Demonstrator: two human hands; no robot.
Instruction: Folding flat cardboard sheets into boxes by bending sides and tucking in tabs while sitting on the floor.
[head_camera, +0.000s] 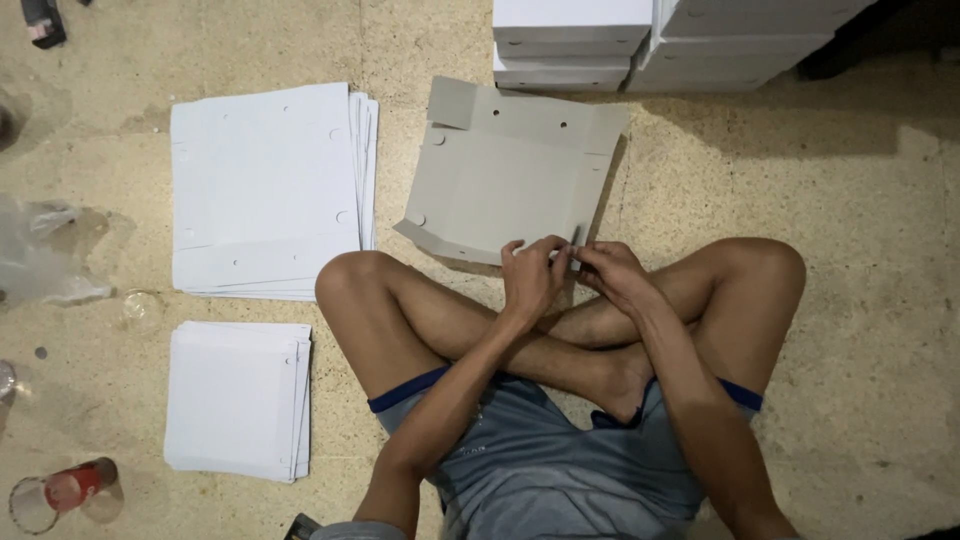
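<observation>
I sit cross-legged on the floor. A flat grey cardboard box blank (500, 170) with raised side flaps lies in front of my knees. My left hand (533, 275) and my right hand (610, 272) meet at its near edge, both pinching a small folded flap there. A stack of flat white box blanks (265, 185) lies to the left. A smaller stack of white cardboard sheets (235, 400) rests by my left thigh.
Assembled white boxes (660, 40) are stacked at the top. A crumpled clear plastic bag (40, 255) lies at far left. A clear glass (140, 308) and a tipped cup with red contents (60, 492) sit on the floor at left.
</observation>
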